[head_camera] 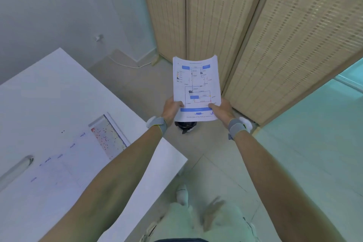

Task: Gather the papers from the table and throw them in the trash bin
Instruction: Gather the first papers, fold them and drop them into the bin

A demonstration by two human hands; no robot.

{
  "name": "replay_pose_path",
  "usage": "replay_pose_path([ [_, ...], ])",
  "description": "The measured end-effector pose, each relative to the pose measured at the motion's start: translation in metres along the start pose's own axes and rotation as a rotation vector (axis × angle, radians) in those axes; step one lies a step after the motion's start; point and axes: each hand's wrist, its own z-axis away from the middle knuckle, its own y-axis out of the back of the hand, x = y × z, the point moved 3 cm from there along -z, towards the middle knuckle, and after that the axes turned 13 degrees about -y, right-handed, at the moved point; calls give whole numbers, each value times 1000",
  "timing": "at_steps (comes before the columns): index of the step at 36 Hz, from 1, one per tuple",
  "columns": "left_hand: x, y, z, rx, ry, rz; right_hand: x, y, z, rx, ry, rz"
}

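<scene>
I hold a stack of papers [196, 84] out in front of me over the floor; its top sheet shows a blue diagram. My left hand [172, 110] grips the lower left edge and my right hand [222, 112] grips the lower right edge. Directly below the papers, a dark round trash bin [185, 125] stands on the floor, mostly hidden by the sheets. On the white table [49, 94] to my left lie more papers: one with coloured dots [108, 137] and pale sheets with faint blue marks [59, 167].
A woven folding screen [255, 25] stands right behind the bin. A cable [125, 64] runs along the floor by the wall. A frosted glass panel [314, 143] is at my right. My legs and one foot [182, 194] are below.
</scene>
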Motion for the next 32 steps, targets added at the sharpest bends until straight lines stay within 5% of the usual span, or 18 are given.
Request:
replay_pose_path([
  [19,24,-99,-68,286,126,65,-64,66,-144,-252,133,300],
  [32,-17,-94,-113,385,213,23,-77,18,-218,-411,147,466],
])
